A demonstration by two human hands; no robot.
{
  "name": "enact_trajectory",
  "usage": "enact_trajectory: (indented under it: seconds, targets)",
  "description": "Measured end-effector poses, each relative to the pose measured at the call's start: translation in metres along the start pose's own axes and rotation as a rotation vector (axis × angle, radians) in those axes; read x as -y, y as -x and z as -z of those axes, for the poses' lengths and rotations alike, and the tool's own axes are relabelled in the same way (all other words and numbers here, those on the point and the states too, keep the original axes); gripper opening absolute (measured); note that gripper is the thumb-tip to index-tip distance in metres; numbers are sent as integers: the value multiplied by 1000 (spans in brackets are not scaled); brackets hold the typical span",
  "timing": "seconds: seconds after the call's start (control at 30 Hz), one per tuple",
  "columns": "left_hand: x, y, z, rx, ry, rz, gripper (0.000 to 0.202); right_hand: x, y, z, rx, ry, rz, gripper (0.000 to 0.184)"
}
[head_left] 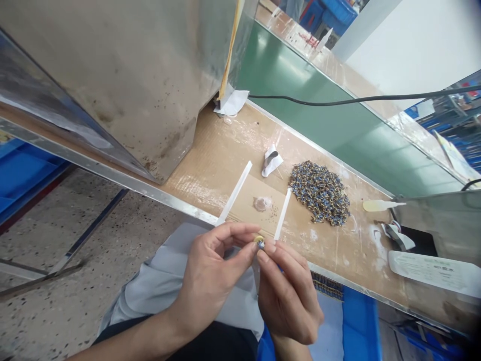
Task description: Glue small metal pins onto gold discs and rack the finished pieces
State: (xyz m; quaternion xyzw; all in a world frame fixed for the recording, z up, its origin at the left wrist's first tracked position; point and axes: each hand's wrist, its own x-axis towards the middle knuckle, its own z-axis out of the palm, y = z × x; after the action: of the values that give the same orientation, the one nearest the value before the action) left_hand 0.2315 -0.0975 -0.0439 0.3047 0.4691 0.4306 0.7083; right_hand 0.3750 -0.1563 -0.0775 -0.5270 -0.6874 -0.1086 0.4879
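Observation:
My left hand (210,273) and my right hand (287,293) meet over my lap at the bench's front edge. Between their fingertips they pinch one small blue-and-gold coil part (259,243); both hands touch it. A heap of the same small parts (321,193) lies on the cardboard-covered bench (221,150) to the upper right of my hands. A tiny clear dish (262,203) sits just beyond my fingers, between two white strips (235,193).
A large metal housing (131,75) rises at the left. A green conveyor belt (338,115) runs behind the bench, with a black cable (356,99) across it. Crumpled white tape (271,161), a plastic spatula (379,205), a labelled bag (436,271) and blue bins (356,321) are nearby.

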Motion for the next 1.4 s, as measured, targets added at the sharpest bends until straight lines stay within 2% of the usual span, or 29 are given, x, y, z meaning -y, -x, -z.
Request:
enact_trajectory:
  seconds: [0.13, 0.4, 0.47, 0.53, 0.63, 0.7, 0.93, 1.1, 1.27, 1.4]
  targets:
    - [-1, 1, -4, -54, -66, -27, 20, -2, 4, 0, 0, -11, 5, 52]
    - [1, -1, -4, -55, -139, -67, 25, -2, 7, 0, -9, -61, -40, 51]
    - [2, -2, -3, -52, -166, -85, 24, -3, 6, 4, -23, -114, -125, 49]
    - [2, -3, -3, -44, -203, -95, 24, -4, 2, 9, -13, -166, -310, 41]
    - [5, -2, -4, -12, -267, -107, 26, -8, -6, 14, 87, -288, -568, 24]
    - [8, 0, -5, 11, -307, -126, 26, -11, -10, 16, 143, -385, -623, 20]
    - [16, 6, -10, 88, -428, -183, 27, -17, -1, 25, 107, -485, -657, 22]
    - [16, 11, -23, 124, -457, -180, 29, -15, 6, 35, 43, -509, -676, 22]
    - [25, 6, -36, 164, -395, -71, 31, -26, 20, 44, -1, -500, -661, 29]
    - [41, 3, -36, 215, -359, 40, 40, -26, 36, 55, -22, -466, -529, 37]
